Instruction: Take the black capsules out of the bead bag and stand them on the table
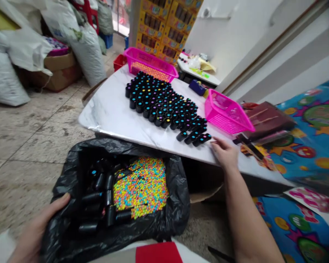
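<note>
left hand has its thumb hooked over the rim of the black-lined bin, apparently gripping it, with its fingers hidden; right hand is at the surface, fingers drawn nearly together beside the nearest standing tubes, and whether it pinches anything i cannot tell. much looks done: the standing tubes form a dense, mostly upright group with blue, purple, yellow and pink tops. what seems left is in the bin, where loose tubes lie beside a heap of coloured beads. i count one bin, two pink baskets, roughly ten loose tubes and well over fifty standing; the crowding prevents an exact tally, and the beads are uncountable.
</note>
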A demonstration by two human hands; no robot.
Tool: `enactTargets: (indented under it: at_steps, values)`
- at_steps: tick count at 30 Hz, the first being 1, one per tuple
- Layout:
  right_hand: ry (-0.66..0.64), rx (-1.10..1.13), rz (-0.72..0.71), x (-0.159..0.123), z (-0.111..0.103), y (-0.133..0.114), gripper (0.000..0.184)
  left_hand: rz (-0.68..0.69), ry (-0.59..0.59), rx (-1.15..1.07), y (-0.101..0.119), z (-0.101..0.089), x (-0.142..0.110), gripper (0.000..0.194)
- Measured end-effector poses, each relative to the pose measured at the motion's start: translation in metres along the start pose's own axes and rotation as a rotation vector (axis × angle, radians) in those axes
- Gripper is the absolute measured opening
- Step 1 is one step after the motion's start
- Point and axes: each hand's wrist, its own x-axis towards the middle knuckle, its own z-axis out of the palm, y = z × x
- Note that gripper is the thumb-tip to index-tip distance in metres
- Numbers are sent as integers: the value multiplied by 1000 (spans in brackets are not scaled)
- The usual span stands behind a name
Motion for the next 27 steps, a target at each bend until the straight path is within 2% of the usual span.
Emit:
enactTargets:
  at_steps: [3, 5, 6, 7, 9, 10, 11, 12, 15, 17, 20, 21, 24, 27]
  values:
    - [258, -10, -10, -37, 7, -20, 32, 65, -35, -27, -2, 0, -2, 56]
    - [222, 9, -68, -73, 18, -44, 31, 115, -105, -14, -1, -2, -1, 40]
    - [161, -10, -202, -92, 26, -58, 25, 132, -145, 5, -1, -3, 0, 35]
    - [25, -12, -348, -111, 36, -74, 19, 145, -185, 26, -1, -4, 1, 32]
    - [-483, 80, -605, -145, 58, -103, 18, 167, -235, 54, -1, -6, 2, 30]
    - [-652, 135, -679, -158, 70, -116, 18, 181, -244, 59, -2, -7, 3, 30]
    - [-759, 157, -733, -169, 82, -127, 19, 196, -248, 62, -2, -8, 4, 30]
    - [-826, 156, -781, -177, 93, -137, 19, 206, -248, 62, -3, -9, 6, 30]
    - [-894, 22, -885, -192, 123, -156, 18, 217, -273, 53, -5, -13, 10, 28]
    - [-975, -71, -1068, -197, 138, -165, 19, 216, -312, 35, -6, -16, 12, 30]
    - [-1088, -139, -1425, -201, 155, -172, 23, 217, -347, 21, -6, -19, 13, 31]
    - [-1100, -151, -1484, -200, 159, -173, 23, 220, -346, 20, -5, -20, 14, 30]
    - [-1086, -125, -1435, -191, 160, -170, 28, 222, -314, 17, -4, -22, 15, 29]
    - [-1089, 6, -1214, -175, 144, -159, 36, 213, -266, -1, -2, -22, 17, 30]
